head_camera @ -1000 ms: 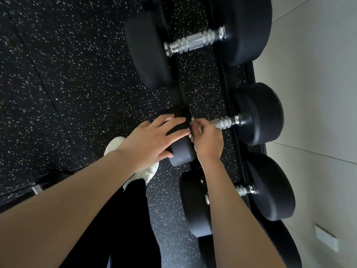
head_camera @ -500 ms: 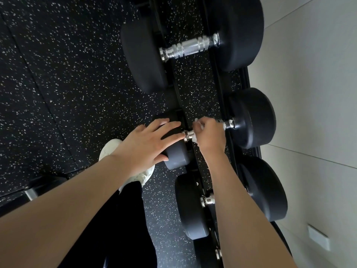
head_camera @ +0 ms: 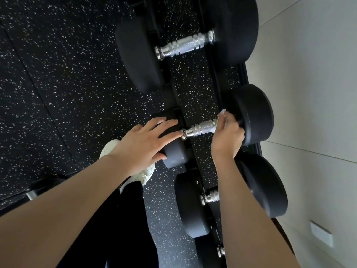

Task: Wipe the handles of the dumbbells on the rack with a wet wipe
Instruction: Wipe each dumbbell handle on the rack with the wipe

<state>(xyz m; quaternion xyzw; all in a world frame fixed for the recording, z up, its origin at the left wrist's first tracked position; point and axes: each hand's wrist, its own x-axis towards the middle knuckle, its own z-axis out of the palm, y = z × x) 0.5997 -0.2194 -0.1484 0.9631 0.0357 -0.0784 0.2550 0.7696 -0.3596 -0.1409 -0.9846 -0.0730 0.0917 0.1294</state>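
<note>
The right hand [head_camera: 228, 136] is curling round the wet wipe [head_camera: 220, 118] at the far end of the middle dumbbell's handle [head_camera: 201, 130] on the rack [head_camera: 195, 105], while the left hand [head_camera: 143, 144], fingers straight, is pressing on the near head [head_camera: 173, 159], likely steadying it

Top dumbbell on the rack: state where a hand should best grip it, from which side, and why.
Grip the chrome handle at its ridged middle, coming from above with the fingers curling under. It lies bare across the rack, with open space beneath it. The black heads at each end look too wide to grasp.
</note>
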